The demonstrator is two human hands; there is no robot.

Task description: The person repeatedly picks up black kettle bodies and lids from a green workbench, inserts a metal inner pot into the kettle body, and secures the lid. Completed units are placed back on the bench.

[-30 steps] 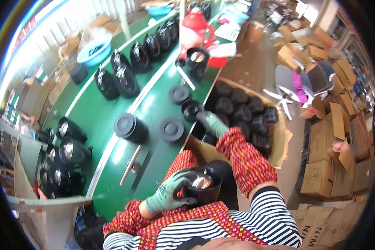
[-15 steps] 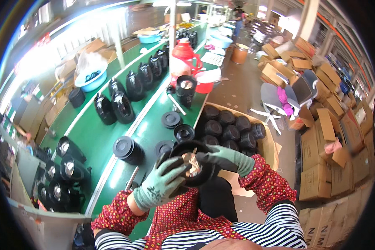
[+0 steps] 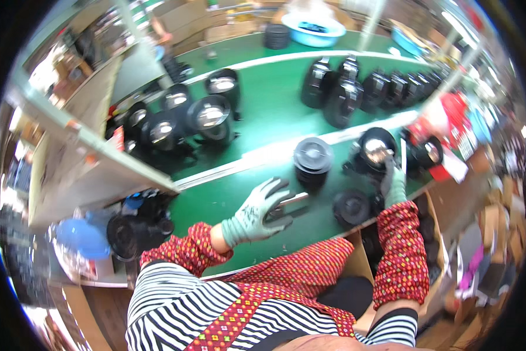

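My left hand [image 3: 256, 214], in a pale green glove with dark fingertips, is over the green table with fingers spread. Beside its fingers lies a thin metal rod [image 3: 294, 198], partly hidden by the hand. My right hand [image 3: 394, 180], gloved alike, is at a round black vessel [image 3: 375, 144] with a shiny silvery inside. Its fingers are on the near rim, and its palm side is hidden. Between the hands stands a stack of grey-black lids [image 3: 313, 157]. A black disc-shaped part [image 3: 352, 207] lies by my right wrist.
Black vessels with shiny insides [image 3: 210, 114] crowd the left; several closed black jugs [image 3: 343, 102] stand in a far row. A red jug [image 3: 450, 114] is at the right. A metal-edged panel [image 3: 119, 161] borders the left side. A carton [image 3: 435, 234] with black parts is by my right arm.
The view has swung left. The black vessel, held between both hands before, is now lower at the table under my right hand. My left hand has come off it and spread its fingers.
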